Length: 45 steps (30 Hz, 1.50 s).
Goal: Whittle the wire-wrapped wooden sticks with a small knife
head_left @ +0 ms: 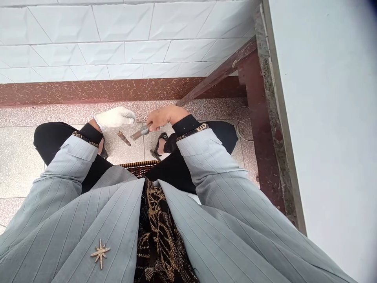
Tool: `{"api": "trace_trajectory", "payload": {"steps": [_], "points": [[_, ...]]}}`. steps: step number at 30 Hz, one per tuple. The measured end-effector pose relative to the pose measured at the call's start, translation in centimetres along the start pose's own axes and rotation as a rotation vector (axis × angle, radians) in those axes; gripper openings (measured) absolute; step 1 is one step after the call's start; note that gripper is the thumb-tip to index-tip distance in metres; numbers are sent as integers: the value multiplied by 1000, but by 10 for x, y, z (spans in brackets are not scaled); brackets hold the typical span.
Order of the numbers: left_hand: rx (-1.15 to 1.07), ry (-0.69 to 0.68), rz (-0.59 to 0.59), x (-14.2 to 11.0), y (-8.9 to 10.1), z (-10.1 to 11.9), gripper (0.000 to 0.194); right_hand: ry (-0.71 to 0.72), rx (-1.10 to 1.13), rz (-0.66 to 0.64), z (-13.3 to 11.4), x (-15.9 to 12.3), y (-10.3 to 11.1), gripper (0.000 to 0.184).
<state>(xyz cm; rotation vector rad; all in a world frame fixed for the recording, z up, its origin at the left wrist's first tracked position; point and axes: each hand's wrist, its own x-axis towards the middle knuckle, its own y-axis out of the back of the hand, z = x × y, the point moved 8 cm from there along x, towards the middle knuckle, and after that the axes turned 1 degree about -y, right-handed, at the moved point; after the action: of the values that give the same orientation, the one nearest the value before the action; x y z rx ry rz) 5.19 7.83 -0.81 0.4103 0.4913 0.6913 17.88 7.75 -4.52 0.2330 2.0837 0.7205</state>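
Note:
My right hand (166,117), bare, is closed around one end of a short brown wooden stick (137,135). Grey wire (144,130) looks wound around that stick close to my fingers. The stick points down and to the left and is slightly blurred. To the left, my left hand (116,117) wears a white knitted glove. Its fingers are curled together; whatever they pinch, if anything, is too small to make out. Below the gloved hand, a second short brown stick-like piece (124,138) shows against the floor, apart from both hands.
Under me is a woven seat (140,169), between my bent legs. The floor (17,157) is speckled tile, ending at a white tiled wall (123,23). A brown wooden frame (259,118) and a white tabletop (330,118) stand on the right. Thin wire (244,133) loops near the frame.

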Motion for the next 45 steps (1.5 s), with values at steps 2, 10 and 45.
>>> {"api": "trace_trajectory", "payload": {"steps": [2,10,45], "points": [[-17,5,15,0,2,1,15,63,41,-156,-11,-4,-13,12],[-140,73,198,4,20,-21,9,389,389,165,-27,-33,33,15],[-257,-19,217,1,25,-12,11,313,165,-48,-23,-29,13,22]]}}
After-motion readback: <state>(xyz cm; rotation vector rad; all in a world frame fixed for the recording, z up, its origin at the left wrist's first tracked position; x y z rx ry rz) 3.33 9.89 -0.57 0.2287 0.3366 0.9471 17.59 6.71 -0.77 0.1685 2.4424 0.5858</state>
